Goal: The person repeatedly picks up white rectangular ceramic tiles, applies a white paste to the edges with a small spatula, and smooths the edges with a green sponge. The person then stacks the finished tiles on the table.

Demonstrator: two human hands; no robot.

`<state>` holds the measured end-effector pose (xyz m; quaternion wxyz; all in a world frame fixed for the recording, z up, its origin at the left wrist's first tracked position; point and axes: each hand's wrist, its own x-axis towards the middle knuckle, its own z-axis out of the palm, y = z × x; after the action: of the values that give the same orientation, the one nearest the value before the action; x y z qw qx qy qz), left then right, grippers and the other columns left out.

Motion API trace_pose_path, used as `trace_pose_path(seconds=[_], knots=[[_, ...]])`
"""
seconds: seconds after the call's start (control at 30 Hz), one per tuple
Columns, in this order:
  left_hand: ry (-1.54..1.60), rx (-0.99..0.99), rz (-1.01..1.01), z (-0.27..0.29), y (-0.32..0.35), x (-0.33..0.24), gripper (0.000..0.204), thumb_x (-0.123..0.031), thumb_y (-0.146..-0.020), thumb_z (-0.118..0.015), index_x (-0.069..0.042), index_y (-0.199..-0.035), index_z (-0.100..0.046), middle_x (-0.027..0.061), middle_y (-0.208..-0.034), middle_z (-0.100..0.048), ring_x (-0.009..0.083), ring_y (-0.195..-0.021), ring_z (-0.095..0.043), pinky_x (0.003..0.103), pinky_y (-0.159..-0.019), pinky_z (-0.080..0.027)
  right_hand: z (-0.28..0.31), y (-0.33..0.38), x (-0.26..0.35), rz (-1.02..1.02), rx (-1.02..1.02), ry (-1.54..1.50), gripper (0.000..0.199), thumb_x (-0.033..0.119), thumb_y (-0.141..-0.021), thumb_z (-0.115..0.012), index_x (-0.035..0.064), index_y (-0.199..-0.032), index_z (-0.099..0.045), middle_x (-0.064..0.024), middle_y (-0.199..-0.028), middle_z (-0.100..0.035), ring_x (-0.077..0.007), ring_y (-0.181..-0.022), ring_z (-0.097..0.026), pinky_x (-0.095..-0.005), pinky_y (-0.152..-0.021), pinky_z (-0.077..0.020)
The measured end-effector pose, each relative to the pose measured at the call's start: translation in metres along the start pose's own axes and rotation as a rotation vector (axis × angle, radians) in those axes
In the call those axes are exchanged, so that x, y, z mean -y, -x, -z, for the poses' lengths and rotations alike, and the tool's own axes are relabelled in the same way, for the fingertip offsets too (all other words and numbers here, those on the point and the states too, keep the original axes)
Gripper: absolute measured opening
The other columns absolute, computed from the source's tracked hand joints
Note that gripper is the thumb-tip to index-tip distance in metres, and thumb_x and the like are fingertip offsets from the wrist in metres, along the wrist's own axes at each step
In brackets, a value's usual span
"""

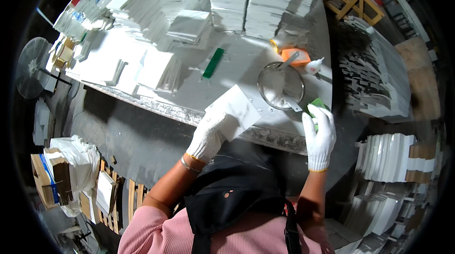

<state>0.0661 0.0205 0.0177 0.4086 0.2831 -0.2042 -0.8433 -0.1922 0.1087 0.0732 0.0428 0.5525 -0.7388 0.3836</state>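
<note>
My left hand (215,128), in a white knit glove, grips a square white tile (239,112) with faint grey marks, held over the table's front edge. My right hand (321,135), gloved the same way, has its fingers curled around a small green pad (317,104) by the table's front right corner; the fingers cover part of it. Just left of that hand stands a round metal bowl (261,86) of white powder or paste, with a flat metal blade (293,104) in it. Farther back on the table (237,60) lies a green bar (213,63).
Behind the bowl are an orange container (299,59) and a small white bottle (314,66). Tall tile stacks (229,3) line the table's back, with shorter ones (159,71) at left. A fan (33,67) stands far left. More stacked pieces (384,157) sit at right.
</note>
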Motion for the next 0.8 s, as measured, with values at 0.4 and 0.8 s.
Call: trace_pose_path(seconds=[0.4,0.8], knots=[[-0.039,0.027,0.074,-0.002,-0.038,0.019,0.053,-0.017,-0.096,-0.063,-0.003,-0.143,-0.043,0.0098,-0.129,-0.059,0.0235,-0.115,-0.061,0.037,-0.095,-0.053,-0.044,-0.018,-0.044,-0.025,0.231,0.026,0.025,0.023,-0.087,-0.074,0.0086,-0.107,-0.071,-0.0093,-0.092,-0.073,-0.0238,-0.074,-0.069,-0.0344,-0.070,-0.0539],[-0.002,0.014,0.064,-0.006,-0.063,0.017,0.044,-0.013,-0.094,-0.064,-0.004,-0.134,-0.050,0.0076,-0.121,-0.061,0.0220,-0.111,-0.062,0.037,-0.098,-0.051,-0.007,-0.043,-0.049,-0.441,0.360,-0.292,0.023,0.007,-0.089,-0.066,0.0014,-0.111,-0.072,-0.0055,-0.090,-0.072,-0.0084,-0.072,-0.065,-0.0240,-0.064,-0.0511]])
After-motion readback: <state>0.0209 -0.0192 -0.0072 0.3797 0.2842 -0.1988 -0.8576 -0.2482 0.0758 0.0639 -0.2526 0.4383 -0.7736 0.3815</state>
